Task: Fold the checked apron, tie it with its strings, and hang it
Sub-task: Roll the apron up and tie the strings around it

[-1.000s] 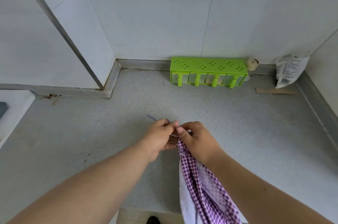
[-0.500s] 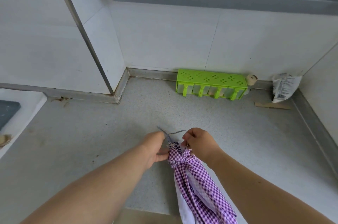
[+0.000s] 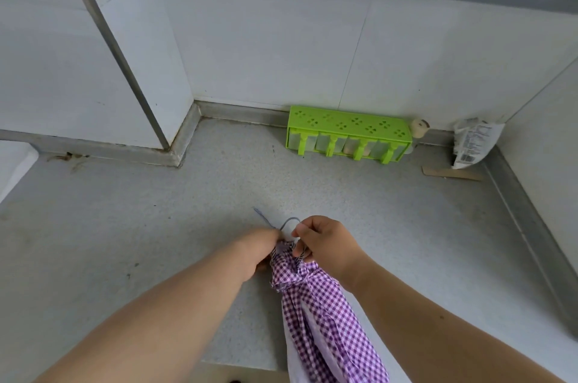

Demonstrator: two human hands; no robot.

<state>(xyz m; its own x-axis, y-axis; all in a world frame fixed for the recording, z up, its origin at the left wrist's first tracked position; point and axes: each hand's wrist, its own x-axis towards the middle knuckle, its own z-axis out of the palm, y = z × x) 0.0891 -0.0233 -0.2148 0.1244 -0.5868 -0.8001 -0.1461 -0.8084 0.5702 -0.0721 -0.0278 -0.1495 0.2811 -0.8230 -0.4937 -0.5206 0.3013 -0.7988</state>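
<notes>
Head view. The checked apron [image 3: 319, 314], purple and white, is gathered into a long narrow bundle that hangs from the near middle of the grey bench [image 3: 131, 226] down past its near edge. Its top end is bunched and bound just below the two hands. The left hand [image 3: 258, 252] is curled against the left side of the bundle's top; what its fingers hold is hidden behind the hand. The right hand [image 3: 325, 242] has its fingers curled, pinching the string [image 3: 289, 221] at the top of the bundle. A small loop of string stands up between the hands, and a loose end points up and to the left. At the far side, against the white tiled wall [image 3: 281, 48], stands a green plastic rack [image 3: 347, 137]. Further right a white packet [image 3: 474, 143] leans in the corner.
</notes>
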